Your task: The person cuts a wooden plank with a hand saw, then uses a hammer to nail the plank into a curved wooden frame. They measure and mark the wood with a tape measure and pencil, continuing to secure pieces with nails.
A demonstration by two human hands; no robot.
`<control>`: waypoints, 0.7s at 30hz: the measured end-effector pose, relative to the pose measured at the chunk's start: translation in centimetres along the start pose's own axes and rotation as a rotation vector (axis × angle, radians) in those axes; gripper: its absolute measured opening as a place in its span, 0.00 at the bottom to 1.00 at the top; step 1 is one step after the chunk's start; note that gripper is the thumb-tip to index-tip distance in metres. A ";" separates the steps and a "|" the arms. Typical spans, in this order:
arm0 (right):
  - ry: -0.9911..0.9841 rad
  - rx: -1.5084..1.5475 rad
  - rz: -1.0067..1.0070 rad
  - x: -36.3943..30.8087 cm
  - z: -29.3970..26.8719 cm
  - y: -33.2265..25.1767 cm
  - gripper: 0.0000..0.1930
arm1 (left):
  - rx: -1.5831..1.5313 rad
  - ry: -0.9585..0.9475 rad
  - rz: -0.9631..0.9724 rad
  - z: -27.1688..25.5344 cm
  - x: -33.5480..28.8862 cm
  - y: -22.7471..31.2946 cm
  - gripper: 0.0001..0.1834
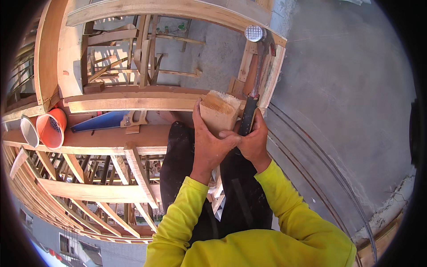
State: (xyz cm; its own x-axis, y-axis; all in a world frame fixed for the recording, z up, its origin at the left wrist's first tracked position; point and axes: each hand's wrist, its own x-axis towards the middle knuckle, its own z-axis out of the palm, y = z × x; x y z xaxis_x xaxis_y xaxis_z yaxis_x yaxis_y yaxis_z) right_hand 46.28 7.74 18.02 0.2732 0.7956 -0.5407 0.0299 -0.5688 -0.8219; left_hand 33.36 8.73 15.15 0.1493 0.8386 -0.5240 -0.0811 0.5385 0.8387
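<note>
A short block of wood is gripped in my left hand, its rough sawn end turned up. My right hand is closed round the black handle of a claw hammer. The hammer's round, crosshatched face points up at the far end, above the timber edging. My two hands meet at the thumbs, just over my dark trousers. Behind the block runs a long wooden beam. The block's underside and part of my left fingers are hidden.
On a plank to the left lie a blue handsaw and an orange bucket beside a pale bucket. Open timber framing drops away below the plank. Thin steel bars cross the grey concrete slab at right.
</note>
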 end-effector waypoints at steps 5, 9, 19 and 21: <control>-0.101 0.076 0.077 -0.4 -4.1 0.3 0.23 | -0.472 0.039 -0.370 2.6 2.5 -2.6 0.34; -0.073 -0.118 0.035 -1.6 -7.8 3.7 0.19 | -0.650 0.184 -0.563 5.1 3.5 -4.3 0.38; 0.148 0.395 0.354 -0.3 -11.3 5.2 0.15 | -0.318 0.065 -0.435 10.4 3.2 -6.3 0.25; 0.199 0.472 0.311 0.0 -12.0 5.6 0.14 | -0.091 0.035 -0.337 9.9 3.3 -7.4 0.22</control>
State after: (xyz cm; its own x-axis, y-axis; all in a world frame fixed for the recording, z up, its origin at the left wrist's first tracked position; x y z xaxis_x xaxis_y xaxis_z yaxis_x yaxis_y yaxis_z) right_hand 58.00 2.07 15.61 0.3768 0.5263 -0.7622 -0.4982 -0.5786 -0.6458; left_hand 44.20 6.69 8.63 0.1486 0.6135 -0.7756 -0.1211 0.7897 0.6015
